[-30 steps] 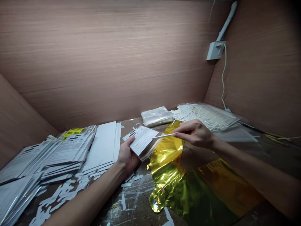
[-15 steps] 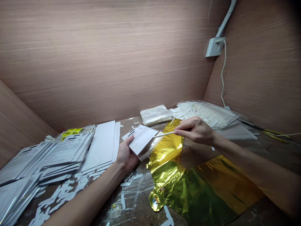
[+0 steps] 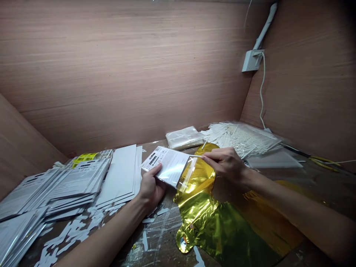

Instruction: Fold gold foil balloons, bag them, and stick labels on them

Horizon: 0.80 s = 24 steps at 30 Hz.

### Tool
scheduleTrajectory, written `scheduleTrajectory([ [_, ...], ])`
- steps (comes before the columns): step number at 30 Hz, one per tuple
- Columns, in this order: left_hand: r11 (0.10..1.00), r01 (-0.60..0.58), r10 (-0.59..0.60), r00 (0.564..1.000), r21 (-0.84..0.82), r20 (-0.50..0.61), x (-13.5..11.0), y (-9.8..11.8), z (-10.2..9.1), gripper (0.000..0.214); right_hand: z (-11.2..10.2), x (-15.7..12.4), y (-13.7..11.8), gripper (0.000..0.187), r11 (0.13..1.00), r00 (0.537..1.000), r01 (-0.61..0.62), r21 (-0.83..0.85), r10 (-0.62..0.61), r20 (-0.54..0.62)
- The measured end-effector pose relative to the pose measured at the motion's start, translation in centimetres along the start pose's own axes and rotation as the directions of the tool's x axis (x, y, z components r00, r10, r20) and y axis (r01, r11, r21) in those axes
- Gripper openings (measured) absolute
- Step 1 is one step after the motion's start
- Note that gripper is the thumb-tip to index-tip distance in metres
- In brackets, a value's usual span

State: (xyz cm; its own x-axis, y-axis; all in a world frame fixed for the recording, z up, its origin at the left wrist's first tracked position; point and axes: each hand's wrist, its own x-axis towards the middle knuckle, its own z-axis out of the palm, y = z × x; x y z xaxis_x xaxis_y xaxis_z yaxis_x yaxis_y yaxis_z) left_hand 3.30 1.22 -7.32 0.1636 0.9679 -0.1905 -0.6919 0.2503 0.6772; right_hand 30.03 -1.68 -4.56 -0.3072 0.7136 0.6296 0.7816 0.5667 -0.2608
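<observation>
My left hand (image 3: 150, 188) grips a clear plastic bag (image 3: 183, 174) holding a printed white card (image 3: 164, 163), with the fingers under its lower edge. My right hand (image 3: 228, 167) pinches a thin white stick (image 3: 196, 156) between thumb and fingers, and the stick's far end lies at the bag's open right end. Beneath that hand spreads a crumpled gold foil balloon (image 3: 207, 218) on the worktop. Part of the balloon is hidden by my right hand and forearm.
Stacks of packaged printed cards (image 3: 61, 189) and white sheets (image 3: 119, 176) lie to the left. Behind stand a bundle of white sticks (image 3: 239, 139) and a clear plastic pack (image 3: 184, 138). Yellow-handled scissors (image 3: 324, 163) lie at right, against wooden walls.
The card and clear bag have swung right, toward my right hand. That hand has moved left and lower, bringing the stick's end to the bag's open end.
</observation>
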Motion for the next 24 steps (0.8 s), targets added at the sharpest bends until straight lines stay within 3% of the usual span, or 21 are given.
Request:
scheduleTrajectory([
  [3, 0.999, 0.008, -0.008, 1.0, 0.053, -0.004, -0.1, -0.3, -0.1, 0.034, 0.6, -0.1, -0.5, 0.041, 0.999, 0.996, 0.042, -0.003, -0.041, 0.078],
  [6, 0.997, 0.003, -0.004, 1.0, 0.076, 0.007, -0.2, -0.5, -0.1, 0.03, -0.1, 0.2, 0.3, 0.03, 0.987, 0.961, 0.059, 0.147, -0.096, 0.26],
  [10, 0.994, 0.012, -0.014, 1.0, 0.106, 0.022, -0.1, -0.5, -0.2, 0.028, -1.2, 0.7, 2.0, 0.054, 0.906, 0.932, -0.063, 0.419, -0.097, 0.349],
  [14, 0.99, 0.045, -0.05, 0.998, 0.135, 0.034, -0.3, -0.5, -0.2, 0.026, -1.2, 0.8, 2.6, 0.075, 0.759, 0.901, -0.204, 0.619, -0.101, 0.421],
  [18, 0.985, 0.049, -0.053, 0.998, 0.165, 0.024, -0.7, -0.4, 0.2, 0.025, -0.6, 0.7, 1.9, 0.045, 0.723, 0.932, -0.141, 0.677, -0.133, 0.337],
  [21, 0.973, 0.081, -0.087, 0.996, 0.216, 0.018, -0.9, -0.5, 0.2, 0.025, 0.2, 0.4, 1.2, 0.021, 0.708, 0.957, -0.153, 0.689, -0.068, 0.282],
  [24, 0.967, 0.091, -0.102, 0.994, 0.239, 0.037, -1.0, -0.6, 0.1, 0.024, 0.9, 0.2, 0.5, 0.017, 0.711, 0.984, -0.13, 0.691, 0.004, 0.181],
])
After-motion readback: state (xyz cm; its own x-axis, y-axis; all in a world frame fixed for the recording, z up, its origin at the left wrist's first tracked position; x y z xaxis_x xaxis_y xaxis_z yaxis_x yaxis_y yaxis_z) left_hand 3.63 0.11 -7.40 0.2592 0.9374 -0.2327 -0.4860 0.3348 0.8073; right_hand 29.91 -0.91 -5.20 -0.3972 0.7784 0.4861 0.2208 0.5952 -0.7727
